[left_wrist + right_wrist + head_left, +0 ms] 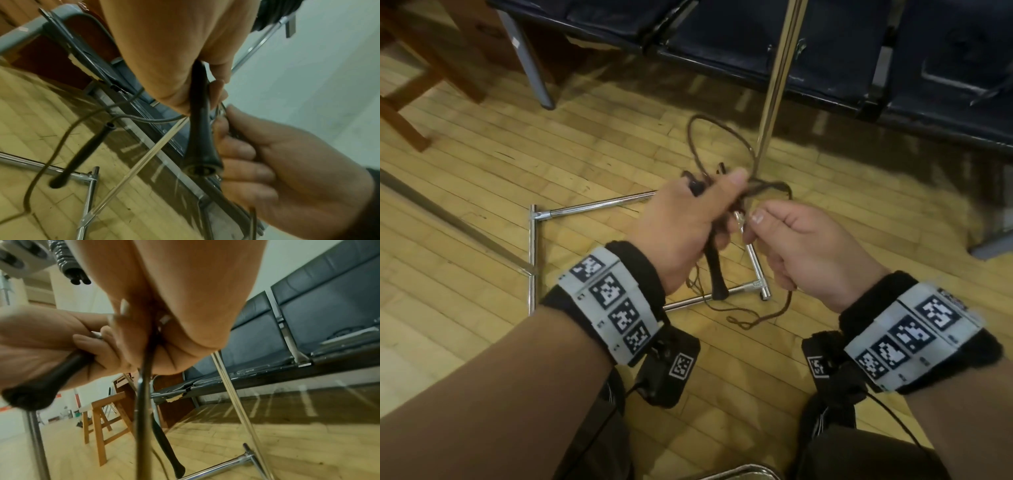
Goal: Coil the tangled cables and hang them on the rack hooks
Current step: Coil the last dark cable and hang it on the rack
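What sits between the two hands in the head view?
A knotted bunch of thin brown cable bridges the gap: the left hand grips it with a black handle, and the right hand pinches a strand.

Left hand (685,226) fisted; right hand (815,253) pinching, fingers curled.

No word, brand or number can be read anywhere; the only signs are black-and-white square coded markers on the grey wristbands (613,301) and on the small black camera units (671,366) below them, which carry no legible letters.
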`<move>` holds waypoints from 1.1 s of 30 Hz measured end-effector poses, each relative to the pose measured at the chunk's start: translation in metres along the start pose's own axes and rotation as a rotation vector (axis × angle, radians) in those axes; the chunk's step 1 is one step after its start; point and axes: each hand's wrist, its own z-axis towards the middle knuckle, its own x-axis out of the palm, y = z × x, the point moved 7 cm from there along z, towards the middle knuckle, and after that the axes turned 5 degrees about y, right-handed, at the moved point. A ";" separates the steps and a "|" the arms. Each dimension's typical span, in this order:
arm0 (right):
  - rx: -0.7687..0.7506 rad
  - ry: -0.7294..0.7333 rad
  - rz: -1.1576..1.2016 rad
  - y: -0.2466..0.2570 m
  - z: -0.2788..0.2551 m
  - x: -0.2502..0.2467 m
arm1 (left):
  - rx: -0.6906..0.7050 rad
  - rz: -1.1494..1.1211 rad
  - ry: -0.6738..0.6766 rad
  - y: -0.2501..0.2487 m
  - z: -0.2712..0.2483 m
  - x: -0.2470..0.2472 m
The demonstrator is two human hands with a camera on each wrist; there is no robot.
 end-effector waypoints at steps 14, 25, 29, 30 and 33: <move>0.097 0.047 -0.084 -0.011 -0.006 -0.012 | 0.150 -0.294 -0.269 -0.034 -0.003 -0.049; 0.007 0.084 0.068 -0.006 -0.002 0.000 | 0.104 -0.189 -0.056 -0.022 0.003 -0.018; -0.010 0.106 0.099 -0.001 -0.003 -0.001 | 0.091 -0.207 -0.071 -0.019 0.003 -0.026; -0.020 0.119 0.110 0.001 -0.003 0.000 | 0.074 -0.176 -0.075 -0.017 0.003 -0.025; -0.036 0.135 0.093 0.005 -0.003 0.000 | 0.027 -0.045 -0.050 -0.010 0.003 -0.018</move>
